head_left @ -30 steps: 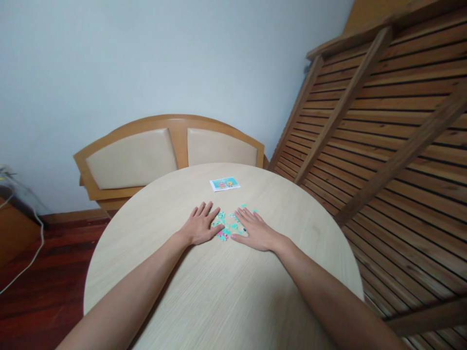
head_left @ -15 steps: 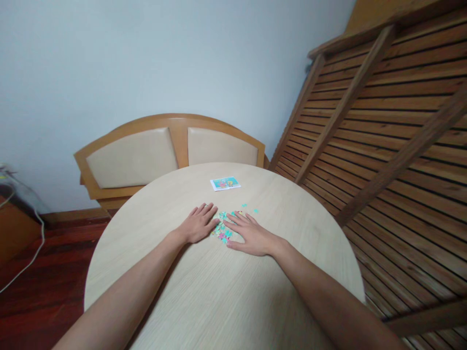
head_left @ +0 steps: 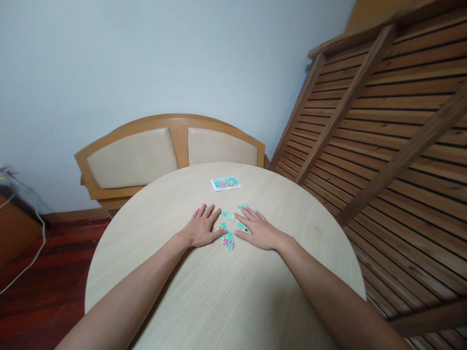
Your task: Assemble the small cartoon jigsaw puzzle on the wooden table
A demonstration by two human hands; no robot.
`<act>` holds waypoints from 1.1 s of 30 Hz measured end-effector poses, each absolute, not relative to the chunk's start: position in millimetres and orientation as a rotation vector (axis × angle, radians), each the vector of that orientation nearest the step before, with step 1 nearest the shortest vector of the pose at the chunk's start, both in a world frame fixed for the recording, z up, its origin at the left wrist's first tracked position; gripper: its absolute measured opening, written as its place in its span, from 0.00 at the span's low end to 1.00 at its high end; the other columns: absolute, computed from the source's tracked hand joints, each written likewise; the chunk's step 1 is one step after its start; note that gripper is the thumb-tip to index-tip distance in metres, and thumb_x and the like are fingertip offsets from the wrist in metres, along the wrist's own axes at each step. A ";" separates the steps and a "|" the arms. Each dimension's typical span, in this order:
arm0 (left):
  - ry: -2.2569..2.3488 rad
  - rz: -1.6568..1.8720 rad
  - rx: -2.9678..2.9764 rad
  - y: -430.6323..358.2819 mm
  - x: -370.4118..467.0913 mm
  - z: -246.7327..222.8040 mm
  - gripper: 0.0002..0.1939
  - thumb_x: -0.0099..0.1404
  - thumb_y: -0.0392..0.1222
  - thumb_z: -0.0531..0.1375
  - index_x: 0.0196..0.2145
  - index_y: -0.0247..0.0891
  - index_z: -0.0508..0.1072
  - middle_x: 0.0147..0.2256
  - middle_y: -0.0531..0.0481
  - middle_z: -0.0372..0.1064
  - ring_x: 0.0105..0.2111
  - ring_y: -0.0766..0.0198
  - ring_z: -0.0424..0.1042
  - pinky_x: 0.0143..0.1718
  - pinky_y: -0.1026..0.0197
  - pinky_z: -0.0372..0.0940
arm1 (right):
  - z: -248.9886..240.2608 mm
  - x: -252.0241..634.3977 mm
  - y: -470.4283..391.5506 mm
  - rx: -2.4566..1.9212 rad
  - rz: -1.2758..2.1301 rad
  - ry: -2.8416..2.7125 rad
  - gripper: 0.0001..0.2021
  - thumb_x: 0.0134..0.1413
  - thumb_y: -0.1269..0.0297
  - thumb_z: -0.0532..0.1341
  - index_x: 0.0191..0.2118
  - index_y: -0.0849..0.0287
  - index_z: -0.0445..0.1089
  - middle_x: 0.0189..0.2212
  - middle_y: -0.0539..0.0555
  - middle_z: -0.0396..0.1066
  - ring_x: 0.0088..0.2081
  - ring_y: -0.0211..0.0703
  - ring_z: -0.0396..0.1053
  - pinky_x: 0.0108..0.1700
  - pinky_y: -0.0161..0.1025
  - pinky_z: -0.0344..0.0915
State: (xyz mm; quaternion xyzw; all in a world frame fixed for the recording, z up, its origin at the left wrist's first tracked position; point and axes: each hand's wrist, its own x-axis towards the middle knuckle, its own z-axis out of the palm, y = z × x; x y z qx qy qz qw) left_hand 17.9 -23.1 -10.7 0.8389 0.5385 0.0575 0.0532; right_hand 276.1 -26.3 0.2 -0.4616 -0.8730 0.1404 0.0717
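Note:
Small puzzle pieces [head_left: 228, 238], mostly teal with some pink and yellow, lie loosely spread on the round pale wooden table [head_left: 219, 301]. On their left side my left hand [head_left: 200, 228] rests palm down, fingers apart, its thumb tip touching some pieces. My right hand [head_left: 260, 232] lies flat on the right side with spread fingers over other pieces, partly covering them. Neither hand grips anything. Beyond the hands a white-edged picture card [head_left: 225, 183] lies flat, showing a pink and a yellow figure on teal.
Behind the table stands a wooden headboard [head_left: 178, 141] with two beige padded panels against a pale wall. A large slatted wooden frame [head_left: 365, 146] leans at the right. A white cable [head_left: 43, 233] hangs at the far left above the dark red floor.
My right hand has moved slightly right and my left hand's fingers have spread wider. The pieces have shifted outward, with a gap of bare tabletop now among them.

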 end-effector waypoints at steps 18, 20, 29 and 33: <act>1.749 0.248 2.441 -5.9 -0.8 -8.5 0.31 0.76 0.56 0.38 0.68 0.42 0.55 0.70 0.44 0.46 0.70 0.49 0.46 0.67 0.40 0.46 | 12.6 260.3 -40.0 -1.024 0.487 -2.734 0.37 0.59 0.33 0.52 0.67 0.48 0.61 0.71 0.56 0.48 0.71 0.60 0.43 0.70 0.60 0.38; 1.744 0.227 2.447 -6.8 -1.2 -8.5 0.32 0.75 0.58 0.39 0.69 0.42 0.54 0.70 0.44 0.44 0.70 0.48 0.44 0.68 0.41 0.45 | 10.3 261.5 -38.0 -1.069 0.477 -2.721 0.37 0.60 0.33 0.51 0.67 0.49 0.59 0.71 0.56 0.48 0.72 0.60 0.42 0.70 0.60 0.38; 1.712 0.112 2.468 -21.7 9.8 -4.0 0.43 0.66 0.74 0.43 0.71 0.51 0.50 0.72 0.42 0.31 0.70 0.35 0.34 0.67 0.39 0.40 | 2.5 275.6 -25.2 -1.315 0.431 -2.603 0.38 0.63 0.35 0.47 0.70 0.54 0.54 0.71 0.59 0.46 0.72 0.58 0.41 0.70 0.61 0.38; 1.675 0.127 2.467 -23.9 13.0 -4.7 0.41 0.67 0.74 0.42 0.70 0.52 0.49 0.72 0.42 0.31 0.70 0.35 0.32 0.67 0.37 0.40 | 1.5 278.1 -23.6 -1.378 0.421 -2.572 0.38 0.64 0.35 0.45 0.70 0.54 0.54 0.72 0.60 0.44 0.72 0.58 0.39 0.70 0.62 0.37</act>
